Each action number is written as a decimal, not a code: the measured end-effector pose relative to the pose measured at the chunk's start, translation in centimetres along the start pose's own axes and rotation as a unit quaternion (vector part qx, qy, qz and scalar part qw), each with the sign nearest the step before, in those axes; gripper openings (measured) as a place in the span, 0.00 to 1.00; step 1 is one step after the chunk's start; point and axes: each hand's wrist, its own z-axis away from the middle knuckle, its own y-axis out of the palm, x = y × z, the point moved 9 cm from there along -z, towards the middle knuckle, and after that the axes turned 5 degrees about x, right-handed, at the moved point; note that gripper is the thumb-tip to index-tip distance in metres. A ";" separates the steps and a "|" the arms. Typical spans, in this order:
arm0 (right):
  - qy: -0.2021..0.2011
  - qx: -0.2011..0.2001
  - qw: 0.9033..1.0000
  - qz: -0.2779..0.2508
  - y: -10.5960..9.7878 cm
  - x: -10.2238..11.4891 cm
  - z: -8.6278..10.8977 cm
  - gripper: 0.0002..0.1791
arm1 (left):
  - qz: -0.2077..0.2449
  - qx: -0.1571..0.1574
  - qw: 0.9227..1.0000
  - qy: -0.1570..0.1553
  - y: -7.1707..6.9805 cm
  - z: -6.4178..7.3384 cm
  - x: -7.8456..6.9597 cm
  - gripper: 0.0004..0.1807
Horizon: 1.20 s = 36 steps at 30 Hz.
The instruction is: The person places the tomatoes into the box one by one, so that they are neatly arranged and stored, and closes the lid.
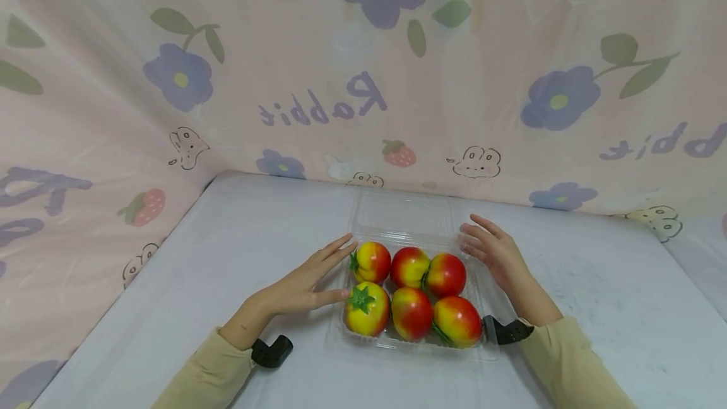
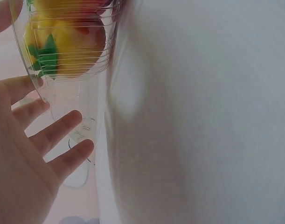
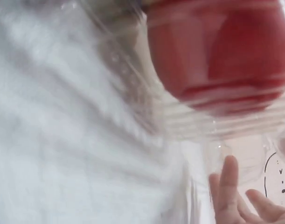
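Note:
A clear plastic clamshell box (image 1: 397,344) lies on the table with its lid (image 1: 403,213) folded back flat behind it. Inside are several shiny red-and-yellow fruits, perhaps artificial tomatoes, some with green star-shaped tops; one is the front-left fruit (image 1: 368,311). My left hand (image 1: 303,283) is at the box's left side, fingers straight and spread, fingertips right at the rim. In the left wrist view, the fingers (image 2: 58,133) extend beside the ribbed wall. My right hand (image 1: 500,257) hovers near the far right corner, fingers loosely extended, holding nothing. A red fruit (image 3: 221,56) fills the right wrist view's upper part.
A white cloth (image 1: 272,207) covers the table. Behind and to the left hangs a pink curtain (image 1: 272,62) printed with flowers, rabbits and mirrored lettering. Black wrist mounts (image 1: 272,352) stick out from both sleeves, the right one overlapping the box's right edge.

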 end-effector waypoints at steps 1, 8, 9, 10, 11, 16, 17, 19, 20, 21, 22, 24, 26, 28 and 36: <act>0.006 0.002 1.000 0.009 0.1 -0.1 -0.2 0.40 | 0.001 0.000 1.000 -0.001 0.0 0.0 0.0 0.41; 0.033 0.010 0.998 0.050 0.4 -0.8 -0.9 0.40 | 0.000 0.001 1.000 0.000 0.0 0.0 0.1 0.41; 0.037 0.011 0.998 0.053 0.4 -0.8 -0.9 0.41 | -0.001 0.000 1.000 0.000 0.0 0.0 0.1 0.41; 0.041 0.013 0.998 0.055 0.4 -0.9 -1.0 0.41 | -0.001 0.000 1.000 0.000 0.0 0.0 0.2 0.41; 0.044 0.015 0.997 0.056 0.4 -0.9 -1.1 0.40 | -0.002 0.000 1.000 -0.001 0.0 0.0 0.2 0.41; 0.050 0.033 0.997 0.050 0.5 -1.2 -1.3 0.39 | 0.000 -0.001 1.000 0.002 0.0 -0.1 0.3 0.41; 0.049 0.038 0.997 0.047 0.5 -1.1 -1.3 0.38 | 0.000 -0.001 1.000 0.003 0.0 -0.1 0.3 0.41; 0.046 0.050 0.997 0.043 0.6 -1.1 -1.4 0.35 | 0.001 -0.001 1.000 0.003 0.0 -0.1 0.3 0.41; 0.043 0.056 0.997 0.038 0.6 -1.1 -1.4 0.34 | 0.001 0.000 1.000 0.002 0.0 -0.1 0.3 0.41; 0.041 0.062 0.997 0.034 0.6 -1.1 -1.4 0.33 | 0.002 0.000 1.000 0.003 0.0 -0.1 0.2 0.41; 0.038 0.069 0.996 0.030 0.7 -1.0 -1.4 0.33 | 0.003 0.000 1.000 0.003 0.0 -0.1 0.2 0.41; 0.033 0.079 0.996 0.021 0.6 -1.0 -1.4 0.33 | 0.005 0.001 1.000 0.003 0.0 -0.1 0.1 0.41; 0.031 0.085 0.996 0.012 0.6 -0.9 -1.5 0.33 | 0.005 0.000 1.000 0.003 0.0 0.0 0.1 0.41; 0.028 0.090 0.995 0.010 0.6 -0.8 -1.4 0.34 | 0.004 -0.001 1.000 0.003 0.0 0.0 0.1 0.41; 0.004 0.096 0.995 -0.004 0.5 -0.2 -1.2 0.35 | -0.005 -0.004 1.000 0.005 0.0 0.1 0.2 0.41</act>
